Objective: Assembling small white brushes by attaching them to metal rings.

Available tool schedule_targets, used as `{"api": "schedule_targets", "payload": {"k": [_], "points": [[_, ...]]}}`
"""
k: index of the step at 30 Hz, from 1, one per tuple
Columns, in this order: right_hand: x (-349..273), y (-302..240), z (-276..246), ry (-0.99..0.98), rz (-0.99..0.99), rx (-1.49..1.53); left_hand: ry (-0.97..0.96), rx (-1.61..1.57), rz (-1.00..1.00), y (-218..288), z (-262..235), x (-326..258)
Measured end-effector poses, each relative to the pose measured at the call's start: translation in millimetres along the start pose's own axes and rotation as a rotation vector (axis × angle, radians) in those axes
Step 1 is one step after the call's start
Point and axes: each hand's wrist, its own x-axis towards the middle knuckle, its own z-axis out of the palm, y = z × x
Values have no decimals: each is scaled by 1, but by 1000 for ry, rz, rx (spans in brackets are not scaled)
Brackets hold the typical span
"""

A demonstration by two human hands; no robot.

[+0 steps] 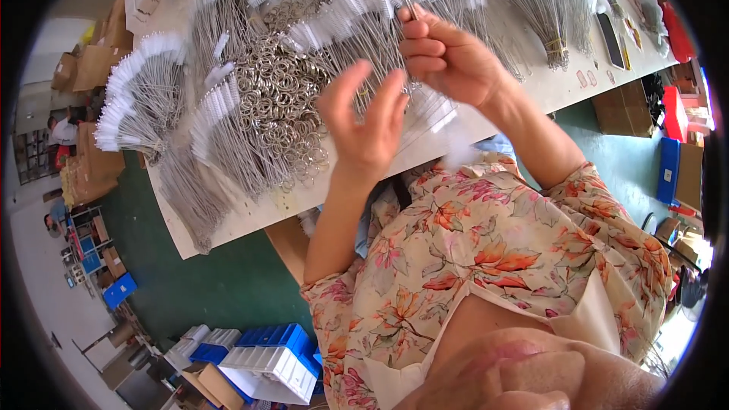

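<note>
My right hand (448, 53) is raised over the table's near edge, its fingers curled and pinched on the looped metal ends of thin wire brushes (408, 4). White bristle heads (437, 112) show below that hand; whether they belong to the held brushes I cannot tell. To its left, my left hand (363, 125) is lifted with its fingers apart and nothing visible in it. Beyond the left hand lies a heap of silvery split rings (277, 95). A blurred white shape (458, 144) shows in front of my floral top.
Bundles of white-bristled wire brushes (144, 91) cover much of the pale table (281, 209). Another bundle (556, 49) is tied near its wire ends. A dark phone (610, 42) lies at the right. Blue and white bins (273, 361) stand on the green floor; cardboard boxes (95, 137) are at the left.
</note>
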Motion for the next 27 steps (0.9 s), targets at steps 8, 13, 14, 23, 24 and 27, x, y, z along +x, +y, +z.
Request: {"api": "schedule_targets", "payload": {"k": [8,13,14,23,24,27], "points": [[-17,24,34,-228,70,-1411,-316,-597,-280,11,-35,24],[-27,18,38,-158,227,-1413,-318,-445,-233,-3,-52,0],[-28,18,41,-172,249,-1377,-320,-446,-239,2,-49,-3],[-102,-15,-14,-84,250,-2334,-192,-92,-810,24,-59,-65],[-120,-17,-26,76,290,-2621,-192,-86,-815,23,-66,-77],[-132,-16,-47,171,394,-2651,-367,210,-1039,21,-72,-110]]}}
